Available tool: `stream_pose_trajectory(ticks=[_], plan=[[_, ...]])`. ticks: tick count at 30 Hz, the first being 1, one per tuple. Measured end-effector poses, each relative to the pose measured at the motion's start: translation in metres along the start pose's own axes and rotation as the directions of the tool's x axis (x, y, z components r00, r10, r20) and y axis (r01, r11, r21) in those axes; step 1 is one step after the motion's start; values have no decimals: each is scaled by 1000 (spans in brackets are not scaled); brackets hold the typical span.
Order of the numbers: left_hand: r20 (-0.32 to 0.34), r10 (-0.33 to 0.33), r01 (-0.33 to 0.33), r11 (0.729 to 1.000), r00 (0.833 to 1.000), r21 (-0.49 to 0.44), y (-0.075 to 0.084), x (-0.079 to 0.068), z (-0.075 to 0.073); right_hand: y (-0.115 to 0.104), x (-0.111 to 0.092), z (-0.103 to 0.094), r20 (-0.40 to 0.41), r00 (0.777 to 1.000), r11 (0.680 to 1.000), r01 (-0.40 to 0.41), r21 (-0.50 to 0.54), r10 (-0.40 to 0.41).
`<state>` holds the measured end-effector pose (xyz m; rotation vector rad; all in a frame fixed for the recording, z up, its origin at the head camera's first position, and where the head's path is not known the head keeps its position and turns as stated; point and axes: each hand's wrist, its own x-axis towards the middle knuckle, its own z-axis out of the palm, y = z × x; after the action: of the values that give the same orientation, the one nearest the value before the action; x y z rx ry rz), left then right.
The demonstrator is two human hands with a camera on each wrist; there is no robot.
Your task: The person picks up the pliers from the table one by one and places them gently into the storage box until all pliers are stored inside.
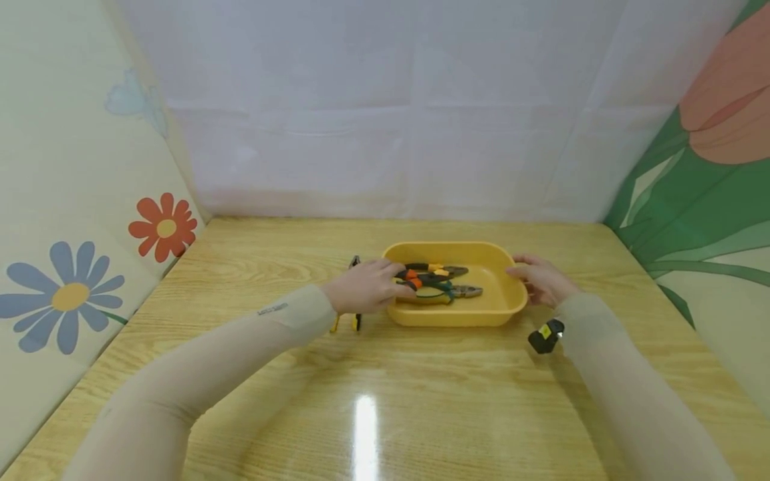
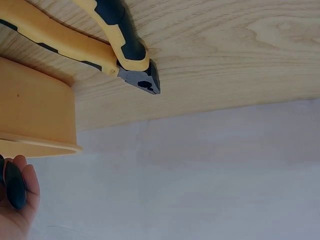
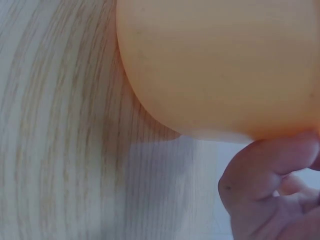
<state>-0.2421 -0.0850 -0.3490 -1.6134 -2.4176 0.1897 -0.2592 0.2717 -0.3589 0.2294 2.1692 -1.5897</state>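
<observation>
A yellow plastic tray (image 1: 494,284) sits on the table with several pliers in it. Over its left end, my left hand (image 1: 368,287) holds pliers with orange and black handles (image 1: 412,279); a dark handle end (image 2: 15,186) shows in the palm in the left wrist view. Beside them in the tray lie pliers with yellow-green handles (image 1: 434,299) and another pair with black and yellow handles (image 1: 434,267). My right hand (image 1: 541,277) grips the tray's right rim, fingers bent against the wall (image 3: 215,75) in the right wrist view.
Left of the tray, partly behind my left hand, yellow-and-black-handled pliers (image 2: 132,47) lie on the wooden table (image 1: 289,401). A small black object with a yellow label (image 1: 546,336) is near my right wrist. A white sheet (image 1: 409,133) hangs behind the table.
</observation>
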Motion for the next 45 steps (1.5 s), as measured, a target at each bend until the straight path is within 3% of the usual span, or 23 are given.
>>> stream_pose_trajectory(ticks=[21, 31, 37, 45], plan=[[59, 73, -74, 997, 996, 21, -3, 23, 3, 1, 1, 1, 3, 1000, 1000, -2, -20, 2], [194, 121, -112, 992, 974, -54, -6, 41, 5, 2, 0, 1, -3, 1000, 1000, 15, -13, -15], [208, 152, -141, 988, 966, -66, -7, 51, 12, 2, 0, 1, -9, 1000, 1000, 11, -15, -11], [227, 166, -146, 984, 960, -102, -6, 56, 9, 1, 1, 2, -6, 1000, 1000, 16, -19, -16]])
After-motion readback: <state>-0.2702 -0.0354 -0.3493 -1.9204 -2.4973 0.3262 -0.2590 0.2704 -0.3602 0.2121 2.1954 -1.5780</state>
